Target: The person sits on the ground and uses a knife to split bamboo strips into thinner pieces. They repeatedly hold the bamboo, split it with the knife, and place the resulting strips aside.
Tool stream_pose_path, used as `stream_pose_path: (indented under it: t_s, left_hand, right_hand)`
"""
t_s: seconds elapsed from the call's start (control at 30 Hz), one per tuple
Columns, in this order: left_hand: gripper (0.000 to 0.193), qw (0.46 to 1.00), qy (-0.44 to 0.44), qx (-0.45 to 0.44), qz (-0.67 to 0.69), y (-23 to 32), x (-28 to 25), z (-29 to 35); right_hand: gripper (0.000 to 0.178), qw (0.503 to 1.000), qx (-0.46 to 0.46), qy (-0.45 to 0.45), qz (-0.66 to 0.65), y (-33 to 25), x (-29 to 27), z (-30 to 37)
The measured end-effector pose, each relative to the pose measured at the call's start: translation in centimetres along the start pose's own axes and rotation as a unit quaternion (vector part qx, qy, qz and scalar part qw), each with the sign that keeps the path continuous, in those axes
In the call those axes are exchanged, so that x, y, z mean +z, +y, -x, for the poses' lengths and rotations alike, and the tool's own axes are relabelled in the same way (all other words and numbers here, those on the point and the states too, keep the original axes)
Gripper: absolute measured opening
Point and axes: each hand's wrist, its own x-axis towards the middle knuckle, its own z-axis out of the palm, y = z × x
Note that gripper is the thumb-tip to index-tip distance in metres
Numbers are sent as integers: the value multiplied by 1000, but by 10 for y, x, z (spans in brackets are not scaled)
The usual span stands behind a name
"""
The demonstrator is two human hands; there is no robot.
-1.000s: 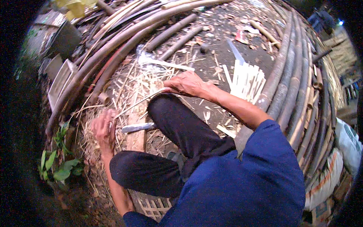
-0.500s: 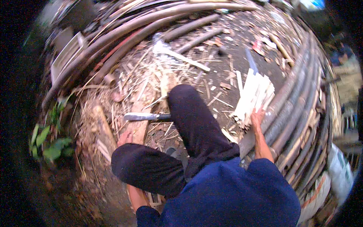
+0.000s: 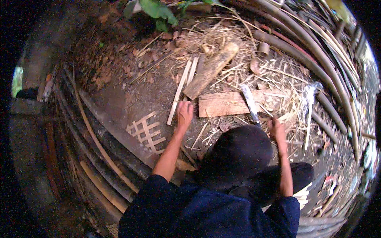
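My left hand (image 3: pixel 185 113) is closed, with fingers curled at the lower end of a short pale strip (image 3: pixel 192 71); whether it holds that strip is hidden. Just left of the hand lies a longer pale bamboo strip (image 3: pixel 179 92). My right hand (image 3: pixel 277 129) is also closed, beside my raised knee; what is in its fingers, if anything, does not show. Close by, a large knife (image 3: pixel 249 99) with a pale blade rests across a flat wooden board (image 3: pixel 220 104), its dark handle end towards my knee. A thick wood block (image 3: pixel 214 71) lies beyond the board.
A woven lattice of strips (image 3: pixel 147 131) lies left of my forearm. Long dark poles (image 3: pixel 107 146) run along the left, and more bamboo poles (image 3: pixel 317 47) curve across the far right. Shavings (image 3: pixel 218 35) litter the ground. Green leaves (image 3: pixel 158 12) hang at the top.
The view has swung to the left. My right hand has left the bundle of pale strips and come near the knife. My left hand has moved from beside my knee to the loose strips.
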Motion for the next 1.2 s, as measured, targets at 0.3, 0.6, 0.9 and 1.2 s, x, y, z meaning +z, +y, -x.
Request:
stream_pose_path:
  t_s: [0.3,0.6,0.9,1.2]
  left_hand:
    - [51,982,-139,-104,-69,-69,17,2]
    - [28,933,-79,-315,154,-95,-24,5]
    - [39,848,-6,-201,490,74,-59,-122]
    - [40,802,-2,-46,596,199,23,-152]
  right_hand:
    - [59,978,-100,180,31,86,174,-18]
    - [42,977,20,26,-211,-4,102,11]
    - [43,945,65,62,-315,-11,97,6]
    - [39,888,40,217,-403,-56,31,77]
